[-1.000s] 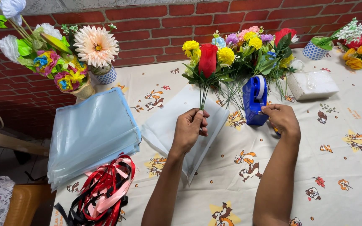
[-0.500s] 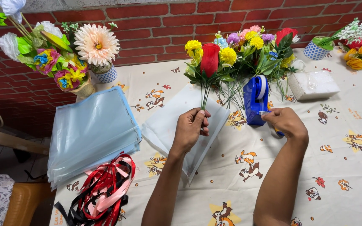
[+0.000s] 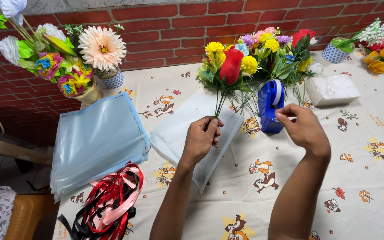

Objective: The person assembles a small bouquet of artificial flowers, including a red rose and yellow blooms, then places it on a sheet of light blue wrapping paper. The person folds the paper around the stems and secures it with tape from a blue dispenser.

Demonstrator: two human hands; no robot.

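Note:
My left hand (image 3: 202, 138) grips the thin stems of a small bunch of artificial flowers (image 3: 226, 66), a red bloom among yellow ones, held upright over a white wrapping sheet (image 3: 187, 129) on the table. My right hand (image 3: 304, 128) is at the blue tape dispenser (image 3: 270, 106), with thumb and forefinger pinching the clear tape at its front edge. More artificial flowers (image 3: 281, 49) stand just behind the dispenser.
A stack of pale blue wrapping sheets (image 3: 96, 142) lies at the left, with red, pink and black ribbons (image 3: 110, 200) below it. Flower pots (image 3: 67, 66) stand at the back left, a white foam block (image 3: 332, 89) and more flowers (image 3: 381, 46) at the right. A brick wall runs behind the table.
My right hand has lifted from the far side of the tape dispenser to its front edge and pinched the tape. My left hand holds the bunch in the same place.

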